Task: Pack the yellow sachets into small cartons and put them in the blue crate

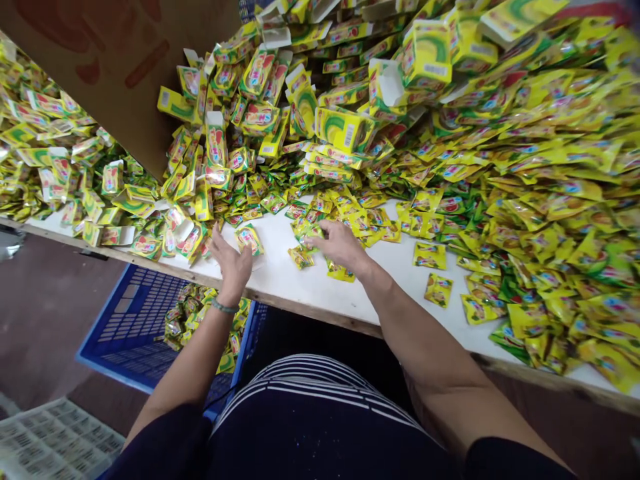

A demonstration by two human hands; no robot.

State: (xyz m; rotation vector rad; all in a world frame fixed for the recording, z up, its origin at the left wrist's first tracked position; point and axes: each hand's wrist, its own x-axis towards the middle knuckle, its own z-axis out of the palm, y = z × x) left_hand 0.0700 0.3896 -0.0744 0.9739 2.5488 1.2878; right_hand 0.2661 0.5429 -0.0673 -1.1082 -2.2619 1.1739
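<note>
White table [320, 283] runs across the view, and it's buried: a huge heap of yellow sachets [540, 173] fills the far and right side, small cartons [345, 128] piled on top at the far middle, more cartons spilling left beside a big brown box [130, 73]. Below the near edge on the left, a blue crate [125, 320] with sachets already in it, and a pale crate at the near-left corner.

Right hand [340, 245] is down on the table at the near fringe of the heap, fingers curled over a few loose sachets [313, 235], pinching or raking them; the grip itself I can't make out. Left hand [231, 261] lies just left of it, fingers spread and slack, touching one sachet [249, 239] near the table edge, holding nothing.

Looks like the gathering step, pulling sachets out of the pile. Next move would call for a clean pinch on a small bunch without dragging the heap along
</note>
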